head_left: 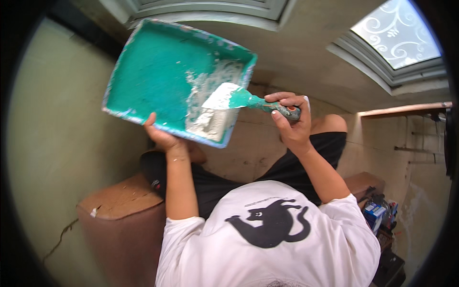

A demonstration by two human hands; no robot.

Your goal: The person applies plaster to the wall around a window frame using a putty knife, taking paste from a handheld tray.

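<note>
A green rectangular tray (148, 71) with a speckled rim is raised in front of me, with pale, creamy paste (210, 124) smeared over its right part. My left hand (165, 136) grips the tray's near edge, thumb on the rim, the other fingers hidden underneath. My right hand (291, 124) is closed round the dark handle of a putty knife (248, 99). Its broad blade carries white paste and is over the tray's right part; I cannot tell whether it touches the paste.
I am seated between brown padded armrests (114, 201). A window ledge (201, 19) is beyond the tray, and a patterned window (394, 33) is at upper right. At the right lie a blue box and assorted items (375, 215). A cracked pale surface (48, 143) fills the left side.
</note>
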